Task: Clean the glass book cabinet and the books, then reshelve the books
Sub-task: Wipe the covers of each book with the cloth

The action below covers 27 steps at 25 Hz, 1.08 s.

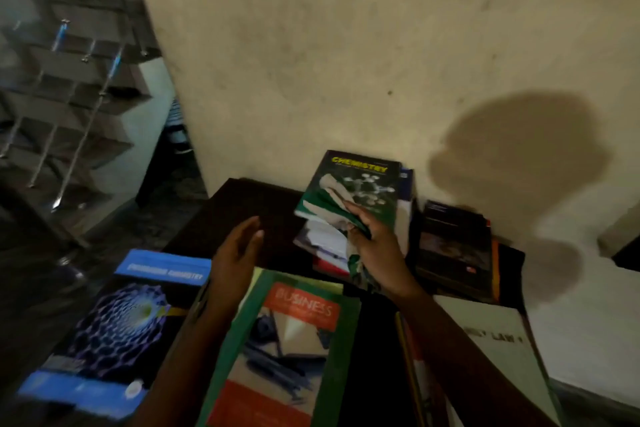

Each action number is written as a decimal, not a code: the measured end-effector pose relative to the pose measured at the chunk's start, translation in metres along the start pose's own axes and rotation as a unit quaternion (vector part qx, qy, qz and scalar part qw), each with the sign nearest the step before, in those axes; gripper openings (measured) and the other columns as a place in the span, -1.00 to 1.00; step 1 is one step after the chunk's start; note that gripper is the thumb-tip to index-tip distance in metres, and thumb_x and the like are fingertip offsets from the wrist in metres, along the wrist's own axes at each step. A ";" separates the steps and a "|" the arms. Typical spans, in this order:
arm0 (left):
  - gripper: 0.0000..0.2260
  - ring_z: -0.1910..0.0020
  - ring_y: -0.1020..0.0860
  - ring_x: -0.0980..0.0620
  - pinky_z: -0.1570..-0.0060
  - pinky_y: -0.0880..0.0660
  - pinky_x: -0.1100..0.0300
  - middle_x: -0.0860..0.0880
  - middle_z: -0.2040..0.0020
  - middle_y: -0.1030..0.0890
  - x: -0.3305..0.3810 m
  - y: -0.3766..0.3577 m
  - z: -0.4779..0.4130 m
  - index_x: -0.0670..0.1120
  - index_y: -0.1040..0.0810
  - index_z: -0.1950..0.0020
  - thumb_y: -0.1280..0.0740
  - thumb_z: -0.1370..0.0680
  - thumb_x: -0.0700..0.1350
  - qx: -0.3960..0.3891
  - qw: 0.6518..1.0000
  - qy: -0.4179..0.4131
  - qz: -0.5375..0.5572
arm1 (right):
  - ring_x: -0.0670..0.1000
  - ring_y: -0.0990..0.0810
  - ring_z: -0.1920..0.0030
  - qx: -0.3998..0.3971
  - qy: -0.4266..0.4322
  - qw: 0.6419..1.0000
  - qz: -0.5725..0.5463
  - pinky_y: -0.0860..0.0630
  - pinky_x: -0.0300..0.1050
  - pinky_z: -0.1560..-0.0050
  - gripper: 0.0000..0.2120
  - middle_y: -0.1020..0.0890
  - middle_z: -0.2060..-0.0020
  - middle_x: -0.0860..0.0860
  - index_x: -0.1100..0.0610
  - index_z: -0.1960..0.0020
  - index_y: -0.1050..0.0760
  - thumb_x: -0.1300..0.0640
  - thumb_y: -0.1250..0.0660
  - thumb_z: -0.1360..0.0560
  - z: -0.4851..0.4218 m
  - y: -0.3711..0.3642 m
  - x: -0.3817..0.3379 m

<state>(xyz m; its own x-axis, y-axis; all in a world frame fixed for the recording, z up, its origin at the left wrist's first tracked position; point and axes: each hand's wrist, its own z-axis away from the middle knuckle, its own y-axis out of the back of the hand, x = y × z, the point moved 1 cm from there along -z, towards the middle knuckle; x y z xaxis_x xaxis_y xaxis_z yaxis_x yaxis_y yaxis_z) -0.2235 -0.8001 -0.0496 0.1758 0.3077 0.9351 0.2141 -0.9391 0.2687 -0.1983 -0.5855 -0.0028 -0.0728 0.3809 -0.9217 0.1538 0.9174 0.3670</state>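
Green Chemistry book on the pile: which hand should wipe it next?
The right hand: it grips the green-and-white cloth lying against the green Chemistry book. The left hand hovers open, holding nothing.

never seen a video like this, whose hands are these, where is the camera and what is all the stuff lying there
No machine here: a person wears one camera on the head, looking down at their own two hands. The right hand grips a green and pale cloth that lies on a green Chemistry book topping a small pile on a dark table. The left hand is open and holds nothing. Other books lie around: a green Business book nearest, a blue book with a honeycomb picture to the left, a pale book marked Law and a dark stack to the right. A staircase shows at far left.
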 end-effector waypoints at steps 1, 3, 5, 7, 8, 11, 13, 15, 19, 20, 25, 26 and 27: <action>-0.72 -0.03 -0.52 0.22 -0.01 -0.41 0.41 -0.03 -0.15 -0.55 -0.015 0.030 0.007 -0.16 -0.49 -0.27 -0.29 -0.55 -0.20 0.036 0.999 0.018 -0.027 | -0.01 -0.40 -0.32 -0.029 0.011 1.000 -0.003 -0.33 -0.18 -0.30 -0.64 -0.45 -0.33 0.03 0.10 -0.36 -0.38 0.26 -0.19 -0.57 -0.001 -0.022 -0.005; -0.71 0.06 -0.55 0.22 0.02 -0.44 0.29 -0.08 -0.15 -0.56 -0.045 0.090 0.024 -0.16 -0.48 -0.27 -0.29 -0.55 -0.20 0.104 0.991 0.058 -0.057 | 0.02 -0.44 -0.29 -0.090 0.024 0.996 -0.010 -0.37 -0.20 -0.23 -0.63 -0.48 -0.30 0.05 0.10 -0.35 -0.39 0.27 -0.20 -0.57 -0.001 -0.071 -0.015; -0.71 -0.03 -0.58 -0.02 -0.08 -0.43 0.09 -0.17 -0.13 -0.57 -0.067 0.143 0.041 -0.21 -0.48 -0.26 -0.30 -0.55 -0.23 0.183 0.975 0.094 -0.082 | 0.03 -0.46 -0.28 -0.137 0.037 0.990 -0.016 -0.39 -0.16 -0.24 -0.63 -0.50 -0.27 0.07 0.11 -0.34 -0.41 0.30 -0.20 -0.56 -0.001 -0.119 -0.025; -0.70 -0.13 -0.52 -0.13 -0.16 -0.38 0.02 -0.18 -0.12 -0.55 -0.092 0.187 0.054 -0.31 -0.50 -0.22 -0.32 -0.54 -0.19 0.252 0.947 0.138 -0.146 | 0.02 -0.46 -0.29 -0.169 0.059 0.984 -0.011 -0.35 -0.21 -0.26 -0.63 -0.52 -0.26 0.07 0.15 -0.32 -0.43 0.32 -0.21 -0.54 -0.002 -0.163 -0.033; -0.64 -0.15 -0.51 -0.19 -0.18 -0.37 -0.02 -0.24 -0.14 -0.55 -0.111 0.207 0.059 -0.33 -0.51 -0.20 -0.32 -0.55 -0.08 0.258 0.933 0.177 -0.180 | 0.01 -0.46 -0.29 -0.185 0.066 0.981 -0.004 -0.33 -0.28 -0.23 -0.63 -0.52 -0.25 0.07 0.16 -0.32 -0.44 0.32 -0.21 -0.53 -0.003 -0.184 -0.036; -0.34 -0.13 -0.52 -0.27 -0.12 -0.41 -0.02 -0.31 -0.13 -0.55 -0.147 0.242 0.073 -0.32 -0.51 -0.16 -0.27 -0.45 0.29 0.194 0.891 0.347 -0.221 | 0.06 -0.49 -0.26 -0.238 0.085 0.967 0.043 -0.36 -0.23 -0.17 -0.62 -0.52 -0.27 0.08 0.13 -0.34 -0.42 0.29 -0.21 -0.54 -0.011 -0.243 -0.039; -0.39 -0.09 -0.56 -0.22 -0.03 -0.43 0.07 -0.30 -0.08 -0.60 -0.152 0.248 0.080 -0.31 -0.56 -0.13 -0.36 -0.43 0.23 0.155 0.881 0.389 -0.220 | 0.15 -0.51 -0.21 -0.268 0.095 0.954 0.091 -0.42 -0.07 -0.16 -0.61 -0.50 -0.29 0.11 0.11 -0.37 -0.39 0.28 -0.19 -0.56 -0.024 -0.278 -0.034; -0.62 -0.04 -0.60 -0.17 0.03 -0.44 0.13 -0.25 -0.04 -0.63 -0.150 0.246 0.082 -0.29 -0.59 -0.11 -0.45 -0.44 -0.03 0.179 0.886 0.374 -0.205 | 0.17 -0.44 -0.28 -0.279 0.101 0.943 0.149 -0.38 -0.02 -0.23 -0.58 -0.43 -0.34 0.13 0.12 -0.41 -0.33 0.29 -0.18 -0.57 -0.041 -0.305 -0.020; -0.77 0.08 -0.62 -0.11 0.01 -0.55 0.06 -0.23 -0.01 -0.65 -0.164 0.251 0.091 -0.26 -0.60 -0.09 -0.42 -0.47 -0.20 0.266 0.875 0.404 -0.026 | 0.13 -0.06 -0.50 -0.313 0.147 0.884 0.315 -0.06 -0.04 -0.43 -0.48 -0.10 -0.50 0.13 0.03 -0.51 -0.11 0.14 -0.16 -0.59 -0.042 -0.353 0.018; -0.78 0.08 -0.61 -0.10 0.02 -0.56 0.03 -0.25 -0.02 -0.64 -0.167 0.253 0.094 -0.28 -0.59 -0.10 -0.39 -0.48 -0.23 0.279 0.867 0.412 0.031 | 0.12 -0.01 -0.51 -0.293 0.174 0.873 0.350 -0.01 -0.03 -0.45 -0.48 -0.06 -0.51 0.12 0.00 -0.51 -0.09 0.10 -0.14 -0.59 -0.033 -0.360 0.022; -0.77 0.33 -0.62 0.06 0.34 -0.60 0.25 -0.26 0.04 -0.59 -0.164 0.252 0.103 -0.36 -0.52 -0.16 -0.29 -0.54 -0.30 0.287 0.840 0.412 0.204 | 0.10 0.02 -0.51 -0.290 0.265 0.854 0.342 0.04 -0.01 -0.47 -0.49 -0.07 -0.51 0.07 -0.03 -0.50 -0.11 0.17 -0.11 -0.58 0.051 -0.369 0.012; -0.77 0.40 -0.61 0.10 0.38 -0.59 0.27 -0.28 0.03 -0.59 -0.163 0.251 0.102 -0.39 -0.51 -0.15 -0.28 -0.55 -0.29 0.298 0.837 0.402 0.222 | 0.12 -0.01 -0.51 -0.299 0.280 0.850 0.332 0.02 0.01 -0.47 -0.50 -0.11 -0.51 0.08 -0.01 -0.49 -0.15 0.20 -0.09 -0.57 0.072 -0.369 0.010; -0.78 0.42 -0.61 0.10 0.37 -0.59 0.25 -0.28 0.01 -0.58 -0.165 0.250 0.101 -0.40 -0.51 -0.13 -0.26 -0.57 -0.26 0.311 0.830 0.396 0.239 | 0.13 -0.07 -0.50 -0.311 0.293 0.850 0.309 -0.03 0.04 -0.46 -0.50 -0.17 -0.49 0.09 0.01 -0.47 -0.21 0.21 -0.06 -0.54 0.091 -0.369 0.010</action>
<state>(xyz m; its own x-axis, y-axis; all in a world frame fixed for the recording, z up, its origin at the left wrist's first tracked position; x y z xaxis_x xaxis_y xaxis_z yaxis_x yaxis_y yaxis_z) -0.1016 -1.0705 -0.1599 -0.2511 -0.5064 0.8249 0.8004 -0.5878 -0.1172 -0.1662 -0.9307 -0.1589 -0.6739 0.6366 -0.3750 -0.1955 0.3358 0.9214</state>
